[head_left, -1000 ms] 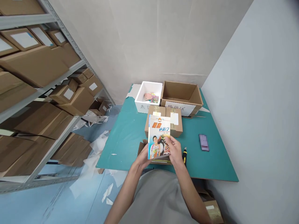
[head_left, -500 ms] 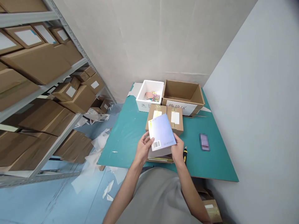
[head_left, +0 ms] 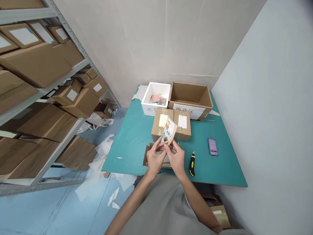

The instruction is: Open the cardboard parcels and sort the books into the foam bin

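A thin book (head_left: 169, 131) with a colourful cover is held upright and turned edge-on over the near part of the teal table (head_left: 132, 140). My left hand (head_left: 154, 159) grips its lower left corner and my right hand (head_left: 176, 157) pinches its lower edge. Beneath my hands lies an opened flat cardboard package (head_left: 148, 155). Just behind the book stands a sealed brown carton (head_left: 182, 129) with tape and white labels.
A white foam box (head_left: 149, 103) with small items and an open labelled cardboard box (head_left: 190, 101) stand at the table's far edge. A yellow-black utility knife (head_left: 192, 164) and a phone (head_left: 212, 147) lie to the right. Shelves of cartons (head_left: 41, 85) fill the left; paper scraps litter the floor.
The book has been turned in my hands: front cover facing me first, then its back with the barcode, now tilted edge-on and further from me. The utility knife is now uncovered.
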A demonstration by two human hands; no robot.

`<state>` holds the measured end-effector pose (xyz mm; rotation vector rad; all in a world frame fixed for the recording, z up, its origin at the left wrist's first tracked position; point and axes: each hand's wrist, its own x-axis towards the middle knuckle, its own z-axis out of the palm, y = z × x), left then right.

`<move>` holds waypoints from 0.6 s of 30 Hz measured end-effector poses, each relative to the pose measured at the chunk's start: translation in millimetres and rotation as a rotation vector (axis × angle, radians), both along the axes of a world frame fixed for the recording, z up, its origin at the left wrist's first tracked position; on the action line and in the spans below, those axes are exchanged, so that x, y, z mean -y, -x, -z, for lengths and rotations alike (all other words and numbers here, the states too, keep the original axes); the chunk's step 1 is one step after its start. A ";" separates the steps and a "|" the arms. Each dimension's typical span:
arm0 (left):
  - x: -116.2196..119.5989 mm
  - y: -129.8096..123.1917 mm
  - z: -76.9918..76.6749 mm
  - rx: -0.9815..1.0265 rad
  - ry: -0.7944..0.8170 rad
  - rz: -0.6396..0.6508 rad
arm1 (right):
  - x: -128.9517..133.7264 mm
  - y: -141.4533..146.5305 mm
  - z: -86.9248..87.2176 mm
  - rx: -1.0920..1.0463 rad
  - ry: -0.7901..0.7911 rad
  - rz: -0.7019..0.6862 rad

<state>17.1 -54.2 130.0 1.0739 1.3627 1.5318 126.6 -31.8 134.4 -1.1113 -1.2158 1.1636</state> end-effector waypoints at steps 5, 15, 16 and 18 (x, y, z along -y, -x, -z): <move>-9.6 24.6 -1.0 -0.019 0.046 0.009 | -10.5 -19.3 3.6 -0.028 0.015 0.088; -12.6 52.4 12.0 0.409 0.324 0.036 | -22.8 -28.5 19.0 -0.087 0.127 0.026; -12.2 50.7 11.2 0.392 0.301 0.001 | -23.8 -27.5 20.6 -0.067 0.122 0.034; -11.9 46.0 9.5 0.318 0.245 -0.057 | -22.9 -23.0 21.4 -0.020 0.111 0.060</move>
